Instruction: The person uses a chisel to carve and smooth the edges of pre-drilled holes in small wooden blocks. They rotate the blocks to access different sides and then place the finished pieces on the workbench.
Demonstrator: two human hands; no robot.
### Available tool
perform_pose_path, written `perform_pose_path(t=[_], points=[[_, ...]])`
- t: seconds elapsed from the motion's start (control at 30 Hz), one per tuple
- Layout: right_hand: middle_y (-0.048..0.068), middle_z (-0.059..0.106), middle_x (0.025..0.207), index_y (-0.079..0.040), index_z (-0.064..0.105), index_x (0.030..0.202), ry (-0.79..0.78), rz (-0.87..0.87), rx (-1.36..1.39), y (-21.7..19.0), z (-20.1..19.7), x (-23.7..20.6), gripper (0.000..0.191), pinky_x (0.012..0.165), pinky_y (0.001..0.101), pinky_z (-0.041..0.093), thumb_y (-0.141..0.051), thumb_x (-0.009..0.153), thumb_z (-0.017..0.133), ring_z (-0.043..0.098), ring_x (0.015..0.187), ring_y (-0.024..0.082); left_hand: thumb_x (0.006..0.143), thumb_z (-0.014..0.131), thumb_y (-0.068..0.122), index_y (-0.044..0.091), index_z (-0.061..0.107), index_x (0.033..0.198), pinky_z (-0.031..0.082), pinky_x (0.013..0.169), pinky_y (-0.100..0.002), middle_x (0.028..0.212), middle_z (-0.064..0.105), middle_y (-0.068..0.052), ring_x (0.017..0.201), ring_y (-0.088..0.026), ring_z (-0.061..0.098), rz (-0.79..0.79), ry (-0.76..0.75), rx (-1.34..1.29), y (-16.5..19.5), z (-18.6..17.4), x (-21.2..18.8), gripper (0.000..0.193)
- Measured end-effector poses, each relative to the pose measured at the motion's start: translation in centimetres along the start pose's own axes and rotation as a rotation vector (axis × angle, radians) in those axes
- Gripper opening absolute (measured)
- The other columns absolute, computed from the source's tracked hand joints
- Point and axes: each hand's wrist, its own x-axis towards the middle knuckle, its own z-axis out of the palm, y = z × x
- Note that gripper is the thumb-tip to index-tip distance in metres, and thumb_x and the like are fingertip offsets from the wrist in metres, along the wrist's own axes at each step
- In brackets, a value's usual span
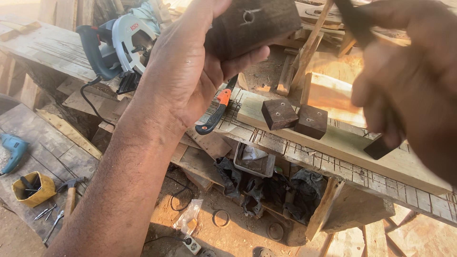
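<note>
My left hand [190,71] is raised and grips a dark brown wooden block [257,24] with a hole in its face. At the right, my right hand [409,81] is blurred and closed round a dark tool handle [354,21] that sticks up above the hand. Below them two more dark wooden blocks [279,114] [312,121], each with holes, sit side by side on a pale plank [352,147]. Another dark block [378,147] shows just under my right hand.
A hand saw with an orange and black handle [216,112] lies on the workbench. A circular saw [121,45] rests on planks at upper left. On the ground lie a blue drill [14,150], a yellow tub [33,188], a hammer [71,190] and pliers.
</note>
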Motion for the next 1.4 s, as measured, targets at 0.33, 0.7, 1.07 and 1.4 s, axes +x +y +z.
perform_pose_path(t=[0.33, 0.7, 1.07, 1.4], points=[[0.006, 0.05, 0.066, -0.026, 0.051, 0.154, -0.098, 0.111, -0.199, -1.1, 0.1, -3.2, 0.046, 0.039, 0.0306, 0.05, -0.027, 0.109, 0.045, 0.048, 0.046, 0.014, 0.113, 0.058, 0.04, 0.0, 0.033, 0.156, 0.059, 0.114, -0.054, 0.152, 0.048, -0.024, 0.14, -0.026, 0.057, 0.109, -0.042, 0.136, -0.8, -0.6, 0.5, 0.064], [0.005, 0.052, 0.063, -0.022, 0.055, 0.154, -0.097, 0.167, -0.083, -1.1, -0.1, -3.2, 0.048, 0.03, 0.0294, 0.047, -0.021, 0.106, 0.046, 0.049, 0.037, 0.014, 0.101, 0.067, 0.065, 0.005, 0.04, 0.151, 0.066, 0.096, -0.045, 0.135, 0.06, -0.028, 0.122, -0.028, 0.067, 0.175, 0.143, 0.45, -1.6, -0.8, 0.6, 0.083], [0.008, 0.055, 0.067, -0.024, 0.052, 0.16, -0.087, 0.01, -0.473, -0.8, -0.7, -2.2, 0.052, 0.046, 0.0335, 0.054, -0.02, 0.109, 0.044, 0.058, 0.054, 0.02, 0.105, 0.065, 0.063, 0.004, 0.031, 0.152, 0.066, 0.1, -0.053, 0.145, 0.053, -0.027, 0.136, -0.033, 0.061, 0.227, 0.123, 0.55, -1.6, -0.9, 1.0, 0.083], [0.005, 0.053, 0.06, -0.023, 0.052, 0.153, -0.021, -0.007, -0.279, -1.2, -0.7, -2.2, 0.045, 0.041, 0.0317, 0.049, -0.021, 0.108, 0.049, 0.051, 0.046, 0.015, 0.109, 0.068, 0.054, 0.001, 0.039, 0.144, 0.064, 0.106, -0.048, 0.135, 0.059, -0.026, 0.131, -0.031, 0.064, 0.307, 0.062, 0.46, -1.3, -0.9, 1.1, 0.069]])
